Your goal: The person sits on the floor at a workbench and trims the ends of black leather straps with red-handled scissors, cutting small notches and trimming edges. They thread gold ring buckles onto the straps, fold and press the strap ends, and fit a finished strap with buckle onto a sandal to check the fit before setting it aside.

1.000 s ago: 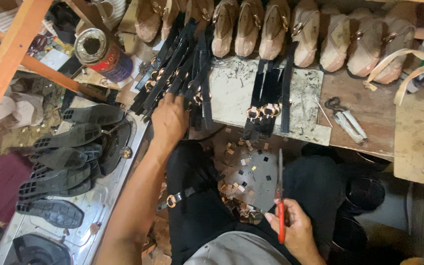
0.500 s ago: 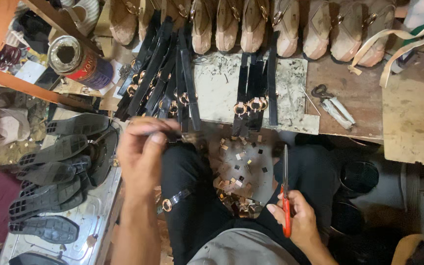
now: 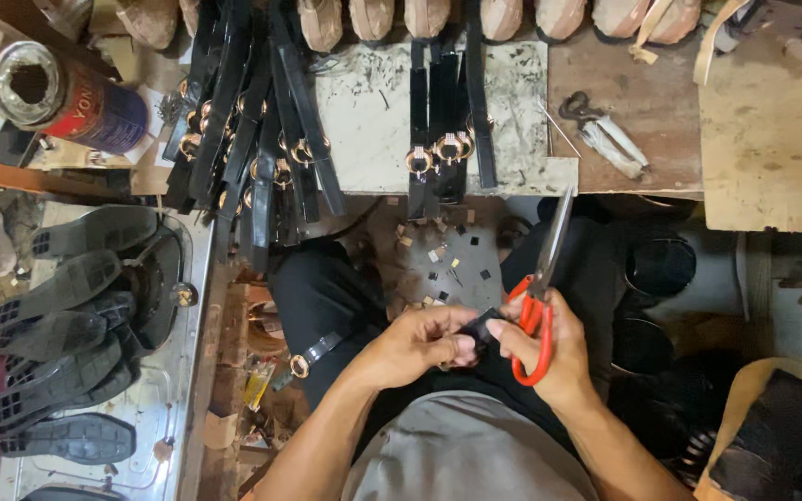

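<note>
Left hand (image 3: 417, 346): fingers pinched on a small black strap piece (image 3: 483, 327), held over the lap. Right hand (image 3: 549, 348): clenched through red-handled scissors (image 3: 540, 297), blades pointing away, thumb touching the same piece. Beyond the grip: buckled black straps (image 3: 262, 139) on the bench (image 3: 624, 102).

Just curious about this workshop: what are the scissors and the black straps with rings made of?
The scissors in the right hand look like bare steel blades with glossy red plastic handles. The black straps appear to be shiny leather or a synthetic imitation; their rings gleam like gold-toned metal.
</note>
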